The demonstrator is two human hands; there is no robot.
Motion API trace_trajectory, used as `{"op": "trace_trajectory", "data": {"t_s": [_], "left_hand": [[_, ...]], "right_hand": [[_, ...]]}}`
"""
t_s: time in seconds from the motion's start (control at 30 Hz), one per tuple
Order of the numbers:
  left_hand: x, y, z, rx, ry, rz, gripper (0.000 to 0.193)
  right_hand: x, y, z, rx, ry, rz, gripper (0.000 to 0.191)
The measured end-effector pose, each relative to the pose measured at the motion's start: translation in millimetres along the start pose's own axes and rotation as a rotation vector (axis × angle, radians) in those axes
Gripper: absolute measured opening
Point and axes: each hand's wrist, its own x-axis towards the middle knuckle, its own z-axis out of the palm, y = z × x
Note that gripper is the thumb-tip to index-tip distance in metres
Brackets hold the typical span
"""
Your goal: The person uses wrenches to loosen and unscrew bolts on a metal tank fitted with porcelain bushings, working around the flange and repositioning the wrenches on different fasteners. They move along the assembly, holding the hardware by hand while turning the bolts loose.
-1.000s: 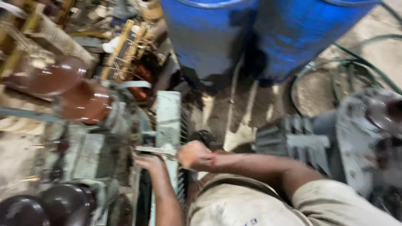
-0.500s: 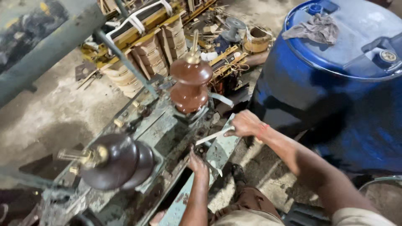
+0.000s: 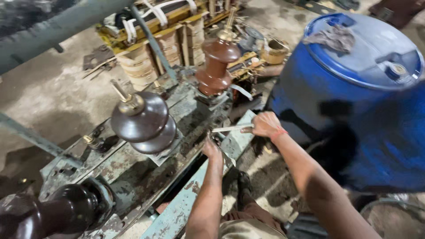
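My right hand [image 3: 264, 124] grips the handle end of a flat metal blade [image 3: 230, 129] that points left over the rim of a rusty green transformer lid [image 3: 146, 172]. My left hand [image 3: 212, 149] rests on the lid's edge just below the blade tip, fingers curled on the metal. Brown porcelain bushings stand on the lid: one [image 3: 142, 122] in the middle, one [image 3: 216, 66] farther back, one [image 3: 48, 217] at the near left.
A big blue plastic drum [image 3: 354, 102] with a grey rag [image 3: 332, 37] on top stands close on the right. A wound coil assembly [image 3: 155, 35] with yellow frame lies behind. A green metal bar [image 3: 57, 26] crosses the upper left. Concrete floor lies around.
The view swung from a blurred look down at the drums to the lid top. Both hands stay at the lid's edge; my right hand holds the blade throughout.
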Motion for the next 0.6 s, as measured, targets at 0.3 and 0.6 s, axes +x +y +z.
{"op": "trace_trajectory", "data": {"t_s": [0.3, 0.6], "left_hand": [[0.1, 3.1, 12.6, -0.1, 0.124, 0.011, 0.02], [-9.5, 7.4, 5.4, -0.099, 0.029, -0.044, 0.017]], "right_hand": [[42.6, 10.9, -11.1, -0.044, -0.112, -0.142, 0.085], [-35.6, -27.2, 24.3, 0.02, -0.046, 0.131, 0.074]]}}
